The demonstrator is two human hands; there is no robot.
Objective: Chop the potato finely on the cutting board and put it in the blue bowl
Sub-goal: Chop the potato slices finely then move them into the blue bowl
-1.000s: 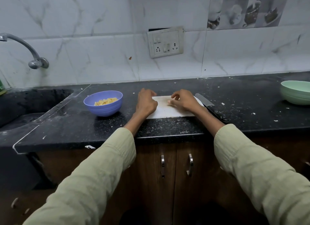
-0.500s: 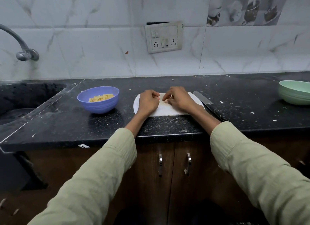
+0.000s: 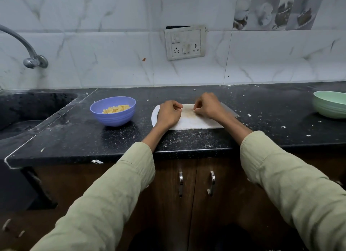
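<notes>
While I am picking up remnants, both hands are hovering over the cutting board (image 3: 189, 120) | left hand (image 3: 168, 114) clenched, contents indiscernible | right hand (image 3: 206, 106) pinching a tiny scrap | chopped potato (image 3: 116, 108) is sitting in the blue bowl (image 3: 112, 111) | risk: scraps are dropping onto the table (image 3: 187, 140) during transfer.

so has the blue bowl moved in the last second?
No. The blue bowl sits left of the cutting board, same gap; only the camera shifted.

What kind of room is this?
Most likely a home kitchen: a sink with a tap set in the counter, a cutting board, and tiled walls.
</notes>
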